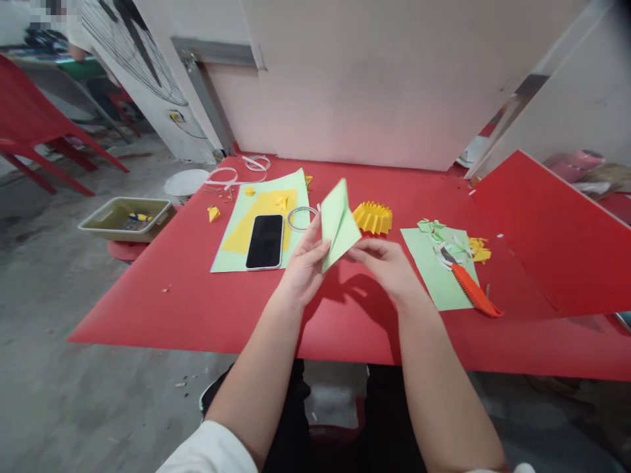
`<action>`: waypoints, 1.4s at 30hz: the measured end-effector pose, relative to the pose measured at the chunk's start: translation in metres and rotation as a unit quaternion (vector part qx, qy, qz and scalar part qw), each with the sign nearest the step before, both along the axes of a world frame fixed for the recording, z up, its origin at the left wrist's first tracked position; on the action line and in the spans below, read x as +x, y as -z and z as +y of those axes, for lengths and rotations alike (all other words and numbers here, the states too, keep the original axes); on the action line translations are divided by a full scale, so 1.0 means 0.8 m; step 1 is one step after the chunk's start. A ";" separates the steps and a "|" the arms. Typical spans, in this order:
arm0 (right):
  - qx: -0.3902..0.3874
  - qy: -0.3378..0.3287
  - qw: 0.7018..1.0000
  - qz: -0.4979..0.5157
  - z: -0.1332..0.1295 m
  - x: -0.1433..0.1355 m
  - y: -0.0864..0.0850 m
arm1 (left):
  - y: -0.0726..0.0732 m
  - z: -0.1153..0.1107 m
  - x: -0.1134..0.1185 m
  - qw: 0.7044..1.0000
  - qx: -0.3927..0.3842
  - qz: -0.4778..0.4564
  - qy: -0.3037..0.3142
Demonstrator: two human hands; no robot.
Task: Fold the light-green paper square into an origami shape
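A folded light green paper [339, 226] is held up over the red table, a crease running down its face. My left hand [305, 263] pinches its left side between thumb and fingers. At its lower right corner, my right hand [382, 263] has its fingers closed on the paper's edge. Just behind the right hand lies a yellow pleated paper [373, 218]. To the left, a black-screened phone [265, 242] and a ring [302, 219] rest on yellow and green sheets.
On the red table [187, 305], an orange-handled cutter [470, 287] lies on a green sheet [426, 269] with paper scraps. A red board [557, 230] stands at the right. A basin [125, 220] is beyond the left edge. A person's arm [76, 52] shows far left.
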State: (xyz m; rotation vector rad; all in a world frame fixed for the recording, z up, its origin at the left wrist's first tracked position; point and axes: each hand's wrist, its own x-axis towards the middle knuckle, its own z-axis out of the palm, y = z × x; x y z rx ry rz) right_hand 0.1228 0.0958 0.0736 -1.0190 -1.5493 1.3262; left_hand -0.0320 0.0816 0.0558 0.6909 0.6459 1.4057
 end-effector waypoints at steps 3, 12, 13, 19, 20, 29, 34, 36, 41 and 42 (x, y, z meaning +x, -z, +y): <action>0.188 0.090 0.976 -0.070 -0.009 0.013 -0.024 | -0.003 -0.003 0.000 0.997 -0.032 0.024 0.063; 0.347 0.204 0.889 -0.219 -0.004 0.025 -0.025 | -0.003 -0.015 0.009 0.970 0.002 0.141 0.197; 0.329 0.207 0.895 -0.217 -0.003 0.027 -0.023 | -0.002 -0.016 0.009 0.965 0.013 0.174 0.195; 0.266 0.198 0.925 -0.184 -0.001 0.032 -0.020 | 0.002 -0.014 0.013 0.942 0.029 0.320 0.099; 0.268 0.199 0.925 -0.179 -0.001 0.033 -0.020 | 0.001 -0.013 0.014 0.946 0.035 0.312 0.076; 0.414 0.217 0.849 -0.248 0.003 0.034 -0.018 | -0.008 -0.014 0.013 0.963 0.083 0.257 -0.009; 0.450 0.222 0.823 -0.267 0.005 0.033 -0.016 | -0.008 -0.014 0.011 0.953 0.095 0.287 -0.021; 0.466 0.228 0.812 -0.268 0.006 0.032 -0.016 | -0.006 -0.014 0.011 0.951 0.105 0.291 -0.028; 0.496 0.249 0.790 -0.261 0.007 0.029 -0.017 | 0.000 -0.011 0.012 0.946 0.137 0.290 -0.048; 0.498 0.254 0.788 -0.259 0.006 0.028 -0.018 | 0.001 -0.011 0.013 0.944 0.141 0.293 -0.050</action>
